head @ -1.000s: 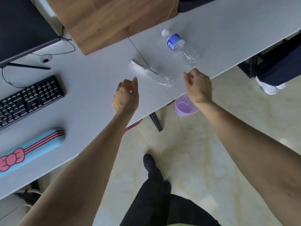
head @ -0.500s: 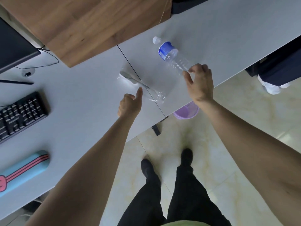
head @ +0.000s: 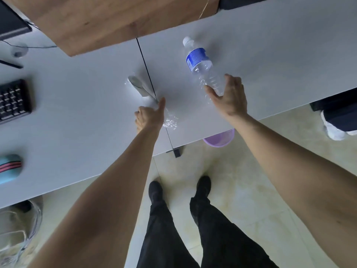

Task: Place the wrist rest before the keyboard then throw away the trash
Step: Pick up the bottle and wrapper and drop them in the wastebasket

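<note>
While apparently untouched, bottle between fingers.

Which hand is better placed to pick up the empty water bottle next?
The right hand: its open fingers already flank the bottle's lower end. The left hand is occupied at the clear plastic wrapper, farther from the bottle.

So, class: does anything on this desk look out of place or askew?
Yes. A clear plastic bottle lies on its side, and a crumpled plastic wrapper lies across the seam between the two desks, beside the left hand. Both look like litter.
</note>
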